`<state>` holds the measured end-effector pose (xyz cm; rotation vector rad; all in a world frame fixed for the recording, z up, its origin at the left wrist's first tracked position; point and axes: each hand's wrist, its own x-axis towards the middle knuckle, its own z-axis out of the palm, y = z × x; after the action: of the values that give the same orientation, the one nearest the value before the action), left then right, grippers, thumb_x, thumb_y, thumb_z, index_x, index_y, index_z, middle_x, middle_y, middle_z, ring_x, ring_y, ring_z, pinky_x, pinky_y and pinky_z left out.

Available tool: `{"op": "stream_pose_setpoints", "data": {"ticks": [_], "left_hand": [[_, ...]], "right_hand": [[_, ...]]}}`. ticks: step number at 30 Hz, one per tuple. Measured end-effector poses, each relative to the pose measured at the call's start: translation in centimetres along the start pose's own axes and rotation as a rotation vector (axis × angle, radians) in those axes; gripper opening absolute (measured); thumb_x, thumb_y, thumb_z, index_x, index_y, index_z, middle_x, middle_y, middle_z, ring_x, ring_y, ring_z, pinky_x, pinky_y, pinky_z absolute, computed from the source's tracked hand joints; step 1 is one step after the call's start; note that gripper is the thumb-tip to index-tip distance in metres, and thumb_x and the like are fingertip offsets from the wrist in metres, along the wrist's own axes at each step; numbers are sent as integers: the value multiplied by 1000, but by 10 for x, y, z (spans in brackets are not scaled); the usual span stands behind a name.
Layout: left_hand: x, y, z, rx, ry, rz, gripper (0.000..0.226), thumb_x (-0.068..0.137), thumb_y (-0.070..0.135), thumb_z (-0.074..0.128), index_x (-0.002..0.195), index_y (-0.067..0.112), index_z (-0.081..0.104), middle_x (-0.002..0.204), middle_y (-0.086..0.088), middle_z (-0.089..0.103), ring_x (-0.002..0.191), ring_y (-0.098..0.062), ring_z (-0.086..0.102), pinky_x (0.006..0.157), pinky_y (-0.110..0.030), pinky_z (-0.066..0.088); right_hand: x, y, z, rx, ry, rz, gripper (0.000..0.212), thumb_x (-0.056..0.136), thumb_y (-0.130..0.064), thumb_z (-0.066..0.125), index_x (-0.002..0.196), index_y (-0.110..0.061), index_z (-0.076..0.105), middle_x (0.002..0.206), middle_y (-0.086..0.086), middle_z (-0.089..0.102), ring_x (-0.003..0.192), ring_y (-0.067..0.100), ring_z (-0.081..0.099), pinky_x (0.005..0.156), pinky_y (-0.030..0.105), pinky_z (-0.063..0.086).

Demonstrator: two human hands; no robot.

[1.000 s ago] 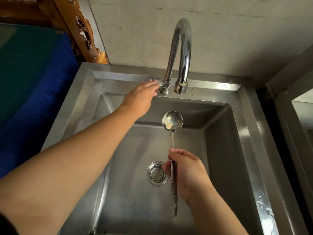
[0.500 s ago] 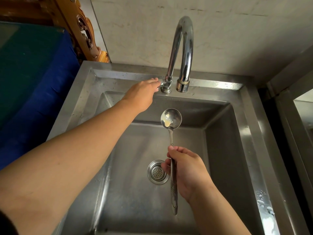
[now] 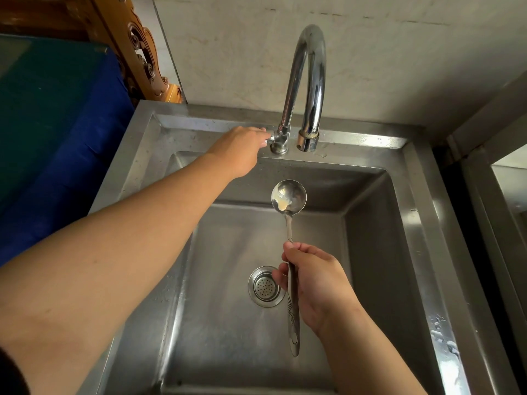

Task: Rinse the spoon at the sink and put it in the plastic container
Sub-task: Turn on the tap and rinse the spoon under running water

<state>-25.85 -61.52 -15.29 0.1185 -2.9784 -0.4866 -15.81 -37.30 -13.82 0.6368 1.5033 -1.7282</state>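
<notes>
Both forearms are bare from elbow to wrist, with no watch, band or bracelet on either wrist. The left hand (image 3: 242,151), beside the base of the faucet (image 3: 306,89), and the right hand (image 3: 316,283), nearer the camera than the faucet, are ungloved, and no ring shows on the fingers that can be seen. Nails look short and plain. At the lower left corner, farthest from the faucet, a dark patch at the left upper arm may be a sleeve edge; its fabric cannot be made out.
</notes>
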Motion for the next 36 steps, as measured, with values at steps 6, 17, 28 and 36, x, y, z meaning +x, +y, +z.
{"op": "stream_pose_setpoints", "data": {"ticks": [6, 17, 28, 36], "left_hand": [[4, 0, -5, 37, -58, -21, 36, 94, -8, 50, 125, 5, 63, 123, -23, 66, 109, -41, 62, 91, -54, 52], [7, 5, -9, 29, -127, -89, 30, 102, 4, 45, 128, 2, 60, 130, -24, 62, 117, -41, 57, 97, -52, 47], [-57, 49, 0, -410, 225, -268, 33, 99, 24, 56, 128, 11, 64, 137, -7, 59, 123, -20, 55, 101, -23, 37], [-96, 73, 17, -542, 28, -275, 58, 83, 42, 72, 136, 23, 58, 130, 2, 66, 115, -10, 61, 97, -26, 47]], "right_hand": [[0, -1, 0, 5, 0, 11, 11, 94, -8, 66, 85, -2, 66, 70, 9, 58, 53, 14, 56, 52, 27, 57], [-1, -3, 1, -7, 0, 9, 9, 94, -8, 65, 87, -2, 66, 72, 10, 58, 56, 15, 56, 52, 28, 57], [-8, -10, -4, -20, 16, -7, 7, 94, -4, 63, 95, 3, 65, 79, 14, 56, 55, 17, 55, 50, 28, 59], [-18, -19, -8, -117, 36, -53, 8, 93, -5, 65, 93, 3, 65, 79, 15, 56, 50, 16, 57, 55, 33, 62]]}}
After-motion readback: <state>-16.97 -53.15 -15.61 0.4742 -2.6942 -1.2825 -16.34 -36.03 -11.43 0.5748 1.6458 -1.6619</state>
